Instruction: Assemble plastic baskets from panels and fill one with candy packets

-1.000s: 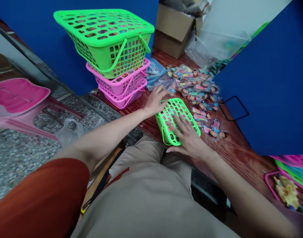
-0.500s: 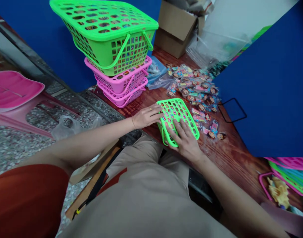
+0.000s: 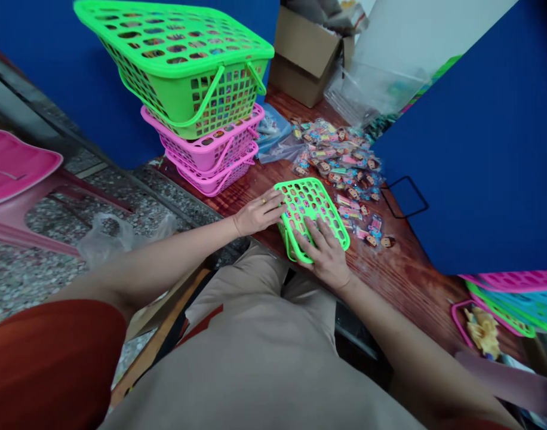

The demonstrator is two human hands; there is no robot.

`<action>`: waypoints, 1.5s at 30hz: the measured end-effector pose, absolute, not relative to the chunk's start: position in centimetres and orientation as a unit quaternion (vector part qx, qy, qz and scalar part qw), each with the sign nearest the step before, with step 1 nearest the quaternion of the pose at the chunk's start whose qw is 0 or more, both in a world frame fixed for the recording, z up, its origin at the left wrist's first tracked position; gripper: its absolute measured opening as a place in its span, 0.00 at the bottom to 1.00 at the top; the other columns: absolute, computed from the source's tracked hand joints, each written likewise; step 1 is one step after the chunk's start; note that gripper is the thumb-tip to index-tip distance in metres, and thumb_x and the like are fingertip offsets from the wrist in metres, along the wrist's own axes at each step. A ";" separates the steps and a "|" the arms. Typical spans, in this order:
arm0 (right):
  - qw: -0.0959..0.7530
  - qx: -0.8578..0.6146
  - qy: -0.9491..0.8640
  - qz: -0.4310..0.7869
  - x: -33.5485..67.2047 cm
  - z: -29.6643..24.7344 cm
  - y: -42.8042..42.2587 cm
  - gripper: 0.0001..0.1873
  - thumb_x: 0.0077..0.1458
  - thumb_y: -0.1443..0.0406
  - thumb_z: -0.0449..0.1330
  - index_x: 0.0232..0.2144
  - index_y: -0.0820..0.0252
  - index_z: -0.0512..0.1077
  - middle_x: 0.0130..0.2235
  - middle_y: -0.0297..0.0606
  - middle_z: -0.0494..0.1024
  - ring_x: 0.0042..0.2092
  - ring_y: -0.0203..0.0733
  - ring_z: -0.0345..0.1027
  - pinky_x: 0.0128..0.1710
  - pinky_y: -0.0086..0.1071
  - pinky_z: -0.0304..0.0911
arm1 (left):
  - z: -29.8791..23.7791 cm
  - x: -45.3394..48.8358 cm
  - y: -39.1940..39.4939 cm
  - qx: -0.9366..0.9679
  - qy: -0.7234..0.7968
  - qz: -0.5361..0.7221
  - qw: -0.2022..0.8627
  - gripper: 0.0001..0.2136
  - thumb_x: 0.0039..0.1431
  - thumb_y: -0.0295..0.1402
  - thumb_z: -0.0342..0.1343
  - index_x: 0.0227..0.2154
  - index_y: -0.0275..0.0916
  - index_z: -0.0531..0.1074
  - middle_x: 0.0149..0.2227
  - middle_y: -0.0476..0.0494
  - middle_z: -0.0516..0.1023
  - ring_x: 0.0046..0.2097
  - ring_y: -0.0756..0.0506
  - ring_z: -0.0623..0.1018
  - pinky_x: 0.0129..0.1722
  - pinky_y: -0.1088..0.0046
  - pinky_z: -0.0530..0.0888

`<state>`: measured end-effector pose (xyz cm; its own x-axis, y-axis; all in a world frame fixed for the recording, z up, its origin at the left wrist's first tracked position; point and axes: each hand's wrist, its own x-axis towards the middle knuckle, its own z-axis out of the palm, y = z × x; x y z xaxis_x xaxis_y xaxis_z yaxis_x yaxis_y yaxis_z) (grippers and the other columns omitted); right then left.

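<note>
Green basket (image 3: 310,203) under right hand (image 3: 322,257), near table edge (image 3: 363,327)

This looks like a small packing room or stockroom, with plastic baskets (image 3: 188,77) stacked at upper left on a wooden desk (image 3: 403,280), bagged cartoon-face trinkets (image 3: 340,167) heaped beyond, a cardboard carton (image 3: 303,65) behind, and a pink plastic chair (image 3: 14,173) on the terrazzo floor (image 3: 31,280).

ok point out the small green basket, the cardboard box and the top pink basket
small green basket (image 3: 307,200), head view, on its perforated upper face
cardboard box (image 3: 295,77), head view, on its side panel
top pink basket (image 3: 197,152), head view, on its front wall
</note>
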<state>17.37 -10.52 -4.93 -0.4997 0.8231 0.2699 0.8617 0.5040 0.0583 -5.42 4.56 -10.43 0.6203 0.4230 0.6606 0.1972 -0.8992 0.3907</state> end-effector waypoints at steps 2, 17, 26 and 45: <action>0.104 -0.484 -0.864 -0.090 17.4 -4.7 -10.9 0.28 0.61 0.56 0.56 0.63 0.49 0.61 0.67 0.43 0.55 0.69 0.57 0.40 0.63 0.55 0.52 | -10.1 -5.6 4.6 0.896 0.174 0.387 0.129 0.20 0.58 0.48 0.57 0.47 0.39 0.74 0.54 0.32 0.74 0.62 0.36 0.67 0.62 0.46 0.62; 0.112 -0.501 -0.850 -0.121 17.1 -6.0 -12.1 0.24 0.62 0.60 0.54 0.60 0.43 0.64 0.65 0.40 0.61 0.68 0.54 0.44 0.62 0.54 0.52 | -6.6 -4.9 1.0 0.872 0.233 0.399 0.159 0.24 0.53 0.47 0.59 0.48 0.36 0.71 0.53 0.30 0.72 0.61 0.34 0.67 0.64 0.49 0.60; 0.386 -0.544 -0.745 0.033 18.0 -2.7 -11.2 0.19 0.62 0.56 0.53 0.51 0.54 0.72 0.50 0.44 0.77 0.54 0.46 0.69 0.54 0.42 0.65 | -5.1 -4.1 -0.9 0.886 0.289 0.335 0.137 0.23 0.58 0.42 0.55 0.54 0.38 0.67 0.58 0.31 0.61 0.65 0.32 0.59 0.62 0.48 0.62; 0.509 -0.708 -0.429 0.234 20.5 -5.0 -7.6 0.20 0.50 0.48 0.62 0.26 0.57 0.65 0.25 0.31 0.67 0.27 0.36 0.57 0.29 0.31 0.53 | -0.8 -3.1 0.5 0.926 0.297 0.231 0.026 0.15 0.62 0.44 0.51 0.42 0.39 0.73 0.43 0.39 0.71 0.49 0.39 0.74 0.59 0.52 0.65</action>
